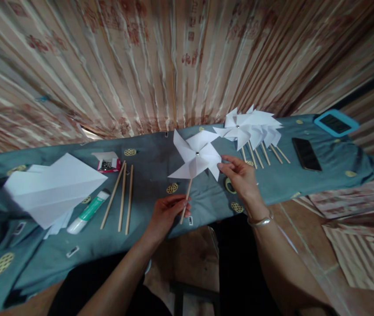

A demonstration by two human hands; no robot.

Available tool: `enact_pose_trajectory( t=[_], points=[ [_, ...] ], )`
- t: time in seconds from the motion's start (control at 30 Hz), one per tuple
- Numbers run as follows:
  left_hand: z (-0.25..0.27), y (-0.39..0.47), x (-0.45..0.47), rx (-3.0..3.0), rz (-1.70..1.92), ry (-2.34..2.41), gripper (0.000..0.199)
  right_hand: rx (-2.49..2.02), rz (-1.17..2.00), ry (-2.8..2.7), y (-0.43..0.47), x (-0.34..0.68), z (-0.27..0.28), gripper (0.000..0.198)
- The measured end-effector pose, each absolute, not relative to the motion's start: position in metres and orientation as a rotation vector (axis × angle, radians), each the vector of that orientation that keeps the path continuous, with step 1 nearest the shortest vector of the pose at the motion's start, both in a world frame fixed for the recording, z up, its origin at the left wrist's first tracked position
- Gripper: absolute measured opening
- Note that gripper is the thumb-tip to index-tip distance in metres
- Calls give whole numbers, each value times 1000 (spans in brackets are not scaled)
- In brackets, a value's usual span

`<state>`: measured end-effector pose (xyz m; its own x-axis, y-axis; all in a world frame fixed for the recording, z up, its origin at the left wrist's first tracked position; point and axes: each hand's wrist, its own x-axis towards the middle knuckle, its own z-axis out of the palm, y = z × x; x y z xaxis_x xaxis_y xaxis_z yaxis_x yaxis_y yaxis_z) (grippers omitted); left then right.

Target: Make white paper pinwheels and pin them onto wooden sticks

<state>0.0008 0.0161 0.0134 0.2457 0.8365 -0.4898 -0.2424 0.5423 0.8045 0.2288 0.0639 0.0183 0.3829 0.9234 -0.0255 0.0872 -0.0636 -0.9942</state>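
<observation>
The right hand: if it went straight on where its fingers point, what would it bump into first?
Most likely the pinwheel: the right hand has its fingertips right at a blade's edge, though actual contact is hard to tell.

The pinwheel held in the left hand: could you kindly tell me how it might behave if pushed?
The pinwheel is probably light for its size, being thin white paper on a slim wooden stick. Its blades would likely crease if pressed, as they look like folded paper. It may spin if nudged, given the shiny pin at its centre.
</observation>
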Motion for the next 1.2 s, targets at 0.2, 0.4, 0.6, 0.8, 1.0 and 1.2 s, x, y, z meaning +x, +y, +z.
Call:
enact_pose_trajectory(
  t=[0.2,0.4,0.6,0.8,1.0,1.2],
  points=[
    [14,16,2,667,829,1108,40,-1443,1003,-916,61,221,24,41],
    [13,16,4,633,837,1123,44,-1417,1079,-911,57,213,26,44],
    [13,17,4,640,845,1105,45,-1420,1133,-861,52,204,31,49],
    [12,16,4,641,846,1112,41,-1409,1181,-877,47,195,31,51],
    [13,15,5,633,846,1112,40,-1383,1246,-881,45,188,32,44],
    [14,15,4,651,838,1118,39,-1360,1257,-977,42,178,33,43]
  ],
)
